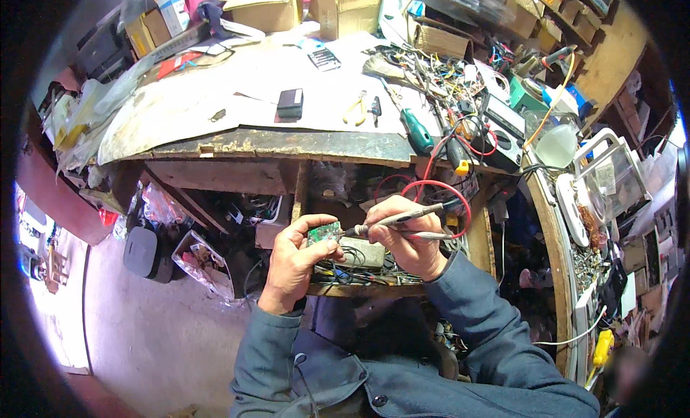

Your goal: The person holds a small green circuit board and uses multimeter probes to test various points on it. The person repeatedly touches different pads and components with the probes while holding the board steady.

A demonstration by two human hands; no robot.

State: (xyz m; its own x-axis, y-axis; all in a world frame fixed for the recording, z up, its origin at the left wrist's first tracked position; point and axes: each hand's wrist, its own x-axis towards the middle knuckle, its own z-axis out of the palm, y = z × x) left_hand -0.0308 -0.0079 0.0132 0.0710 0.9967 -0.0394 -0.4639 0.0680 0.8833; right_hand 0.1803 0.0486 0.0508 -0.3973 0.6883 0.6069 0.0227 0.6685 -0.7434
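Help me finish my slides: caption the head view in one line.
Above an open drawer, the left hand holds a green circuit board, the right hand a pen-like probe close to it.

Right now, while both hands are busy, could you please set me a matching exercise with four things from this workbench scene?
Things:
1. circuit board
2. pen-shaped probe
3. small box
4. long screwdriver

Places and colours:
A. green-handled, at the front of the bench
B. held in the right hand
C. black, resting on the pale sheet
D. held in the left hand

Pairs: 1-D, 2-B, 3-C, 4-A
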